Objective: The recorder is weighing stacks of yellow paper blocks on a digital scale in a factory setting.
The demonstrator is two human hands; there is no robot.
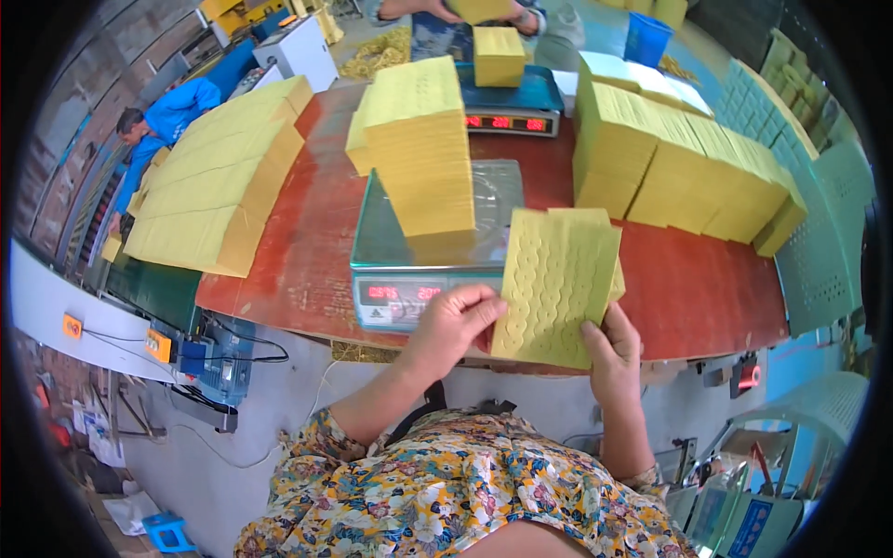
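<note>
Both my hands hold a thin sheaf of yellow joss paper sheets (555,298), marked with wavy punched rows, above the table's front edge. My left hand (454,321) pinches its lower left edge between thumb and fingers. On the lower right edge, my right hand (616,342) grips it with the thumb in front. A few sheets stick out unevenly behind the front one. Just left of the sheaf is a digital scale (395,244) with a lit red display. A tall stack of the same yellow paper (423,153) stands on its pan.
Long yellow paper stacks line the red table (326,200) at left (209,172) and right (693,163). Across it, a person's hands hold paper over a second scale (512,102). A person in blue (181,107) bends at the far left. A blue bin (648,39) stands behind.
</note>
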